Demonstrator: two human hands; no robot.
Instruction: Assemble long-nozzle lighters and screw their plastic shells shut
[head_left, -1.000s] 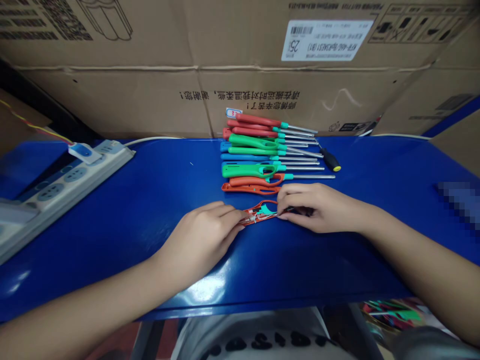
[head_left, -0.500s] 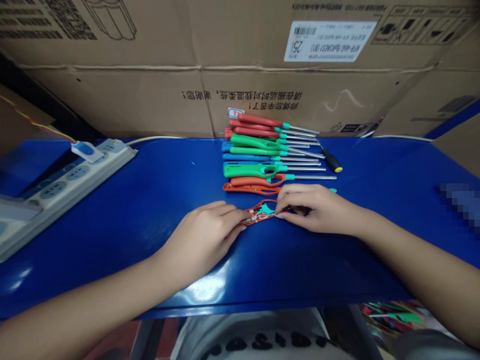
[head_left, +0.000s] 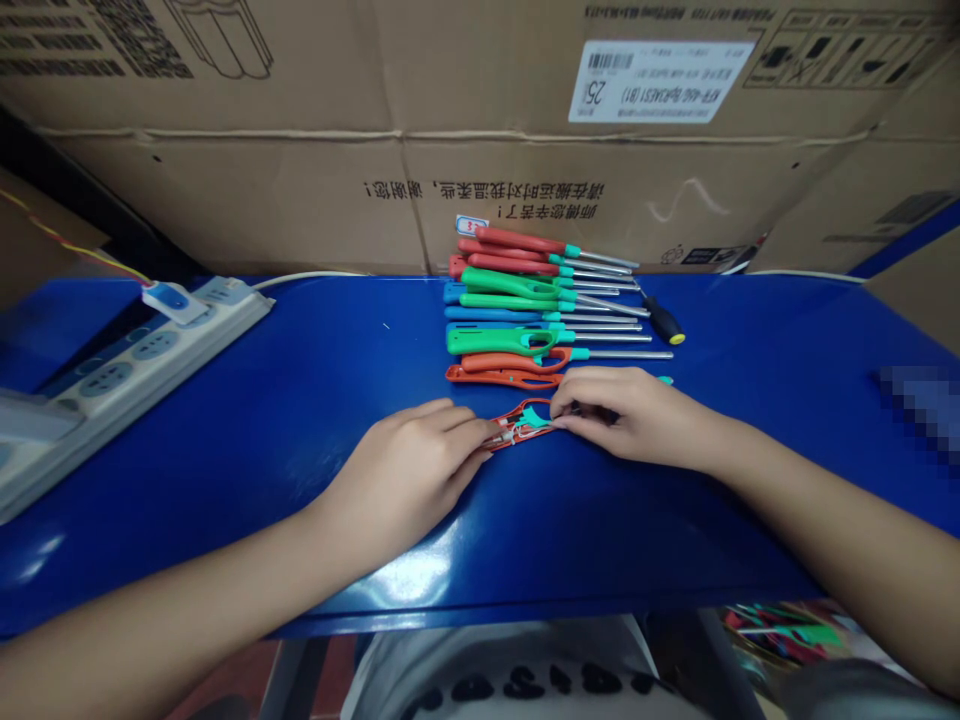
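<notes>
An opened orange lighter body (head_left: 517,436) lies on the blue table between my hands, its white inner parts and a teal trigger (head_left: 533,417) exposed. My left hand (head_left: 420,465) is closed on the handle end, fingertips and thumb pinching it. At the other end, the thumb and fingers of my right hand (head_left: 626,412) pinch together by the trigger loop; what exactly sits between them is hidden. Just behind lies an orange lighter shell half (head_left: 504,378), partly covered by my right hand.
Several long-necked lighters (head_left: 510,313) in red, green, blue and orange lie in a row farther back. Beside their metal tips is a black screwdriver (head_left: 665,322). A white power strip (head_left: 142,365) lies at left; a large cardboard box (head_left: 300,190) stands behind.
The fingers of my right hand have shifted slightly at the trigger end of the lighter body. My left hand stays in place.
</notes>
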